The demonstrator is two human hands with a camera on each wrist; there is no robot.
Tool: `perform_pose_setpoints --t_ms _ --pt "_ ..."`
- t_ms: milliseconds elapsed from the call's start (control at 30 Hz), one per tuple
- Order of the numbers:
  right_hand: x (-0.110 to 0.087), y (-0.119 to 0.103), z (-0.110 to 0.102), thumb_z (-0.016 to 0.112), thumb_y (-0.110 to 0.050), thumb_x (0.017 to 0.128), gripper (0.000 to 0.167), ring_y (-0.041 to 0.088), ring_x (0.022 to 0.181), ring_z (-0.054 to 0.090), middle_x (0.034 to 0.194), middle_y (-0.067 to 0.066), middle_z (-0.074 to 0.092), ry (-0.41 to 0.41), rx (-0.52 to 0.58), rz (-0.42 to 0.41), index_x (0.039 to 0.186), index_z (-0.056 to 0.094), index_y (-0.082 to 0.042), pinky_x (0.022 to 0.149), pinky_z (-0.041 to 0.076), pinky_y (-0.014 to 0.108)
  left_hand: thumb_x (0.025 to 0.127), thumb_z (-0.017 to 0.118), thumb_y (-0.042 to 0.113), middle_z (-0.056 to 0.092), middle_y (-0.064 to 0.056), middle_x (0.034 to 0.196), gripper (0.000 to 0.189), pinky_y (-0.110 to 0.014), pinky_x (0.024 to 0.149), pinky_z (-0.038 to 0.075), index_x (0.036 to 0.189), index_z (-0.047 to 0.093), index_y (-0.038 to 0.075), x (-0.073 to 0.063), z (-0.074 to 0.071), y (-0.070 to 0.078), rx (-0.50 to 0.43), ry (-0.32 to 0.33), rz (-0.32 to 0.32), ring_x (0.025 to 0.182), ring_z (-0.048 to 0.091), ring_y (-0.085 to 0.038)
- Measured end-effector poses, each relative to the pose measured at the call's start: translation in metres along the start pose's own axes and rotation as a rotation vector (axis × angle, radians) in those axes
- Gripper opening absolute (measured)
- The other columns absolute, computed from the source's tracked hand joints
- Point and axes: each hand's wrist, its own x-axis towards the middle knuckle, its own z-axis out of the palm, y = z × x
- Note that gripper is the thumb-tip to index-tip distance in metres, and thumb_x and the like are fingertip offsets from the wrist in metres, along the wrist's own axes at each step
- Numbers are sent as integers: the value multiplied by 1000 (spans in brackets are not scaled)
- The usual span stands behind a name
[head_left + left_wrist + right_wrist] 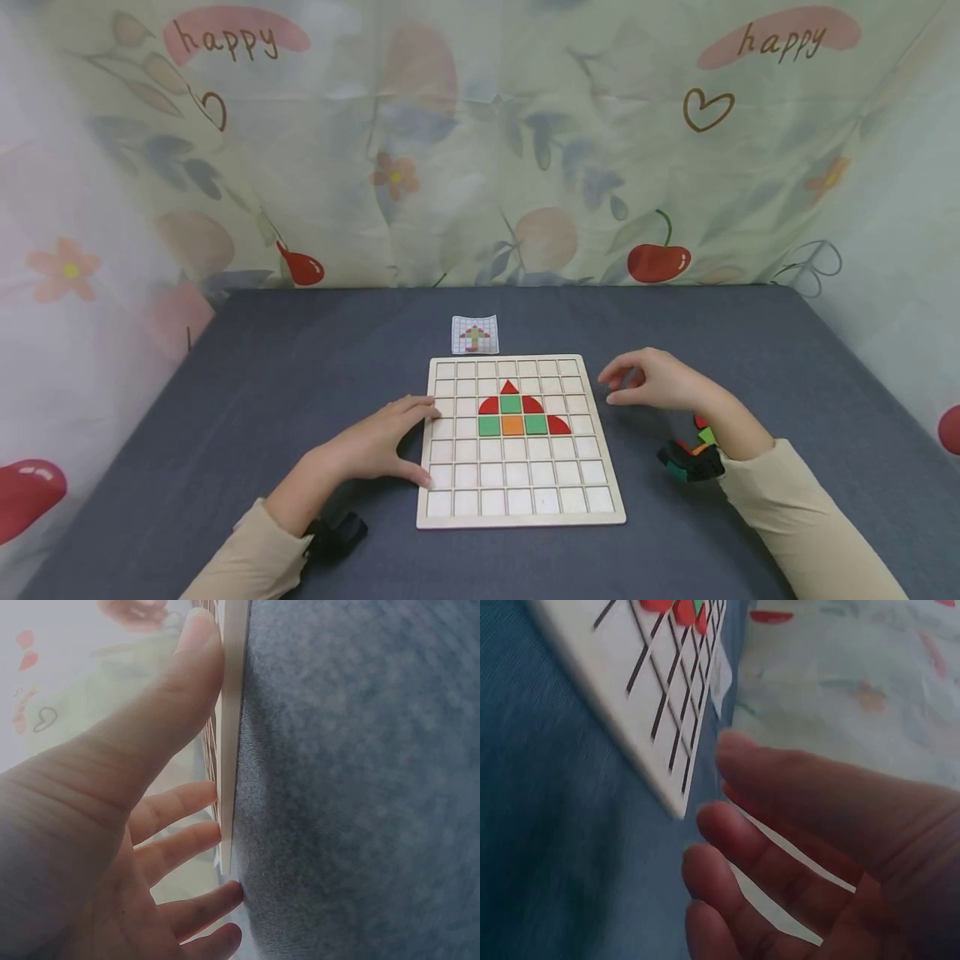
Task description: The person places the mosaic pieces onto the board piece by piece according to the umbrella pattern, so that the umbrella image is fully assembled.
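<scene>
A pale wooden grid board (487, 475) lies on the table, with red, green and orange pieces in its upper and middle cells. Among them are a red triangle (509, 388), an orange square (512, 425) and a red quarter-round piece (558, 425) at the right end. My left hand (382, 442) rests against the board's left edge, thumb and fingers spread; the left wrist view shows the thumb (199, 645) on the rim. Off the board's right side hovers my right hand (652, 379), its fingers loosely bent and nothing visible between thumb and fingertips.
Behind the board lies a small pattern card (475, 335) with a coloured figure on a grid. Loose coloured pieces (705, 435) lie by the right wrist, partly hidden by a black strap (692, 462). A printed curtain (480, 167) hangs behind the dark table.
</scene>
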Motion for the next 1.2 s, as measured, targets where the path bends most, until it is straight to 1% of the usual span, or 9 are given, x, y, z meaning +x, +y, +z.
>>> perform_pose_setpoints --t_ms 133,267,367,433,633,767,867,1067,1200 --pt "-15 17 -6 73 -23 79 31 12 72 57 91 4 63 -58 37 27 103 67 -5 63 47 23 66 80 46 36 -13 147 85 -50 108 33 133 45 7 0 0 0 -1 0 2 135 34 -32" --pt "-28 30 -10 76 -23 77 34 9 69 56 90 7 62 -139 92 47 103 65 -3 61 47 22 66 80 46 36 -13 147 85 -50 108 33 133 45 7 0 0 1 -1 0 0 135 35 -32" --pt "-36 37 -11 77 -23 75 36 7 71 55 93 7 62 -195 113 40 103 65 -4 62 48 22 66 80 47 36 -13 147 85 -49 108 34 133 45 7 0 0 0 2 0 0 135 35 -32" --pt "-41 41 -11 78 -23 74 36 7 74 54 94 6 62 -221 118 25 102 65 -5 64 48 22 66 80 47 36 -13 147 85 -49 108 34 133 45 7 0 0 0 4 -1 0 135 35 -32" --pt "-52 53 -10 80 -25 71 36 10 76 51 93 3 60 -263 115 -46 99 64 -7 67 46 21 67 79 47 36 -13 147 85 -50 108 33 133 45 7 0 0 -1 3 -6 0 135 35 -32" --pt "-53 60 -7 80 -24 70 35 14 75 48 90 2 55 -260 100 -108 96 63 -9 65 43 22 67 80 47 36 -13 147 84 -50 108 33 133 45 7 0 -1 -1 4 -4 6 135 35 -32" --pt "-51 62 -4 80 -21 70 30 12 72 48 85 1 54 -236 84 -137 92 63 -10 62 43 21 67 79 47 36 -13 147 84 -50 108 33 133 45 7 0 -1 0 3 -7 4 135 34 -33" --pt "-48 59 -2 79 -18 72 20 0 65 48 75 -1 56 -200 59 -146 82 64 -11 58 45 20 67 80 46 35 -12 148 84 -50 109 32 134 45 9 -1 -1 1 0 -16 -20 137 32 -32" --pt "-45 57 -1 78 -17 73 17 -2 61 49 71 -6 58 -195 52 -147 80 64 -10 55 46 19 67 80 45 35 -12 148 84 -49 109 32 134 45 9 -1 -1 0 4 -16 -19 137 32 -31"
